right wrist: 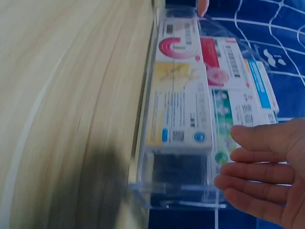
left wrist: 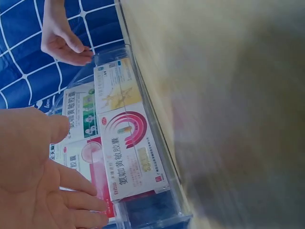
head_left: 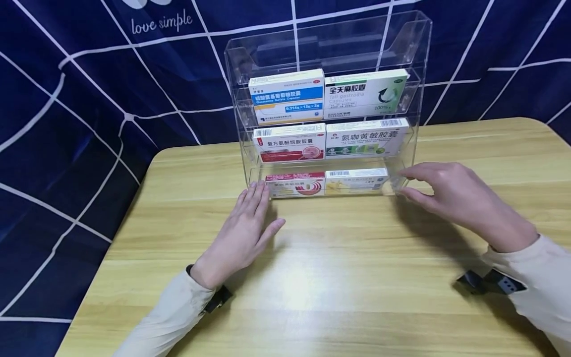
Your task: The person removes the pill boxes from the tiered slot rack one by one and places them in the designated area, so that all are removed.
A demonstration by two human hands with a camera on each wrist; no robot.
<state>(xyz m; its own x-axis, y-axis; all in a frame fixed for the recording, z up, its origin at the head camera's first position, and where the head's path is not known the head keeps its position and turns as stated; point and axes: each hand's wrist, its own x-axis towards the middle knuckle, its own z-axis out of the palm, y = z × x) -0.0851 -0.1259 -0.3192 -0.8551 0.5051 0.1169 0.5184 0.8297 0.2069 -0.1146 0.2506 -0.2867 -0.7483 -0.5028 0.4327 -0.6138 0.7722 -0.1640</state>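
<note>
A clear acrylic display rack (head_left: 327,45) stands on the table with medicine boxes on three tiers. On the bottom tier are a red-and-white capsule box (head_left: 296,185) and a yellow-and-white box (head_left: 357,180). My left hand (head_left: 243,230) lies at the rack's lower left corner, its fingers straight and thumb spread. At the lower right corner is my right hand (head_left: 455,196), fingers loosely bent with a gap to the thumb. Nothing is held in either palm, as the left hand (left wrist: 45,171) and right hand (right wrist: 267,171) show in the wrist views. Whether the fingertips touch the rack is unclear.
The middle tier holds a red-striped box (head_left: 290,144) and a green-striped box (head_left: 367,138). Above them sit a blue-banded box (head_left: 287,97) and a green-and-white box (head_left: 365,94). Behind the wooden table (head_left: 321,297) hangs a dark blue cloth (head_left: 178,74) with white lines.
</note>
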